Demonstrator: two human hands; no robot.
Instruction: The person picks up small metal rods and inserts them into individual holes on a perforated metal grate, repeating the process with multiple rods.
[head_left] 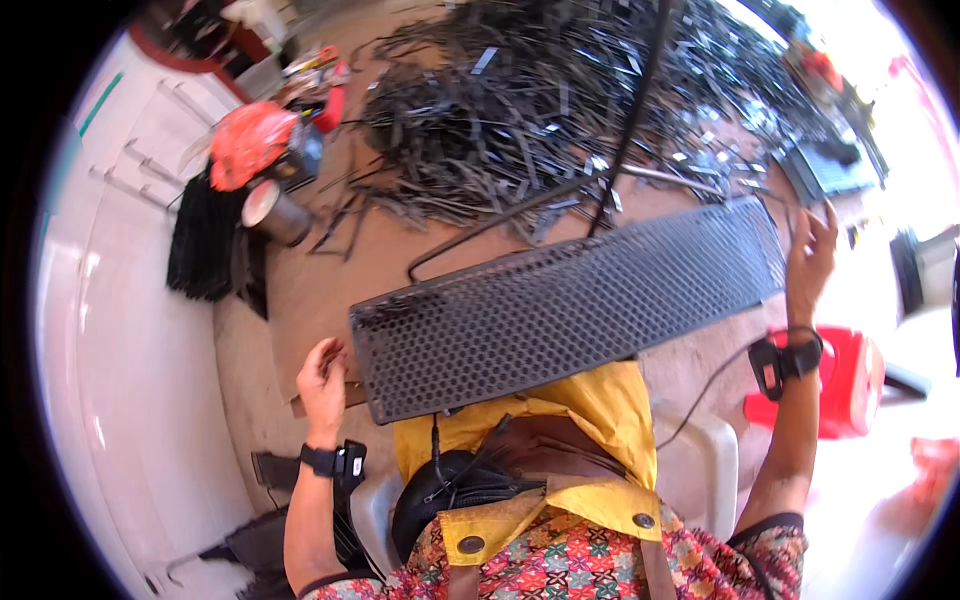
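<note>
A long black panel with a honeycomb pattern of holes [560,300] lies slanted across in front of me, its right end farther away. Its near edge is above the yellow apron [600,410] over my lap. My left hand [322,380] is just off the panel's left end, fingers curled in together; whether something small is between them is hidden. Beside the panel's right end is my right hand [812,260], fingers stretched and apart, holding nothing I can see. Whether it touches the panel's edge I cannot tell.
A big heap of loose black strips [480,120] covers the floor beyond the panel. A thin black metal stand [640,110] rises behind it. To the left are an orange plastic bag [250,140] and a dark cylinder [280,215]. A red plastic stool [850,385] stands right.
</note>
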